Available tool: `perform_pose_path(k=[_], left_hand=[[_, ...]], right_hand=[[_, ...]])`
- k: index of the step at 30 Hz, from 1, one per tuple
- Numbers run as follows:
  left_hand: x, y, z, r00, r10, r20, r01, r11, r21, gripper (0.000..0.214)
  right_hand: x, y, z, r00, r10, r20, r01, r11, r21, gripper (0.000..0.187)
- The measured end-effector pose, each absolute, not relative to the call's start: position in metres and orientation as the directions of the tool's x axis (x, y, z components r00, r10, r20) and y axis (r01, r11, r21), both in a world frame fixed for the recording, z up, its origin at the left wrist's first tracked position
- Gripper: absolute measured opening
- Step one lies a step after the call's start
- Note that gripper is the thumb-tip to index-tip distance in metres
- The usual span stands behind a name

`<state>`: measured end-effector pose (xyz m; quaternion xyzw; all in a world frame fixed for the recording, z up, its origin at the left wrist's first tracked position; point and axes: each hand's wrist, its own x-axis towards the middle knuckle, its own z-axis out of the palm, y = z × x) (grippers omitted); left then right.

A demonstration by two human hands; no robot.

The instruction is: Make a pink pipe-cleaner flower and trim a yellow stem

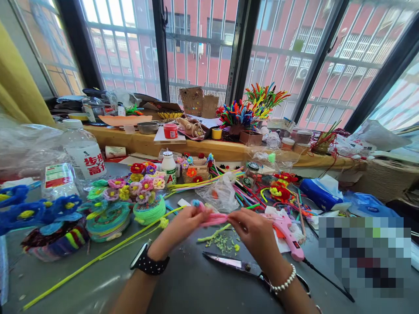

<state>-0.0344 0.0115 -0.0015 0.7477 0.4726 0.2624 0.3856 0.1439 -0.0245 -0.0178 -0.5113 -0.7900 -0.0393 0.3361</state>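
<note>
Pink pipe cleaners [214, 220] stretch between my two hands above the grey table. My left hand [185, 224], with a watch on its wrist, closes on their left part; a small blue tip shows beside its fingers. At the other end, my right hand [253, 229] pinches them between thumb and fingertips. Under my right forearm lie large scissors [231, 262]. Green fuzz clippings [222, 243] are scattered just beyond the blades. A pink glue gun [288, 235] rests to the right of my right hand. Long yellow pipe cleaners [94, 259] run across the table on the left.
Pipe-cleaner flower pots [149, 211] crowd the left side, near a large plastic bottle [83, 150]. A white drink bottle [169, 168], a glass jar [251, 174] and loose coloured stems stand or lie behind my hands. A blue tissue pack [322, 194] is at right.
</note>
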Motion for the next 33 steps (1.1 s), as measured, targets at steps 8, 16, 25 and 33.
perform_pose_path(k=[8, 16, 25, 33], left_hand=[[-0.016, 0.001, -0.010, 0.635, 0.524, 0.569, 0.581, -0.808, 0.095, 0.020], [-0.017, 0.005, -0.019, 0.640, 0.679, 0.360, 0.687, -0.715, 0.126, 0.024], [-0.020, 0.007, -0.012, 0.611, 0.783, 0.116, 0.576, -0.540, 0.613, 0.037], [-0.024, 0.008, -0.005, 0.658, 0.744, -0.116, 0.490, -0.307, 0.816, 0.042]], right_hand=[[0.150, -0.022, -0.012, -0.135, 0.940, 0.313, 0.806, 0.288, -0.517, 0.014], [0.151, -0.025, -0.005, -0.237, 0.926, 0.294, 0.766, 0.364, -0.530, 0.020], [0.151, -0.025, -0.005, -0.365, 0.843, 0.395, 0.755, 0.516, -0.404, 0.010], [0.150, -0.026, -0.004, -0.462, 0.794, 0.396, 0.739, 0.591, -0.324, 0.003]])
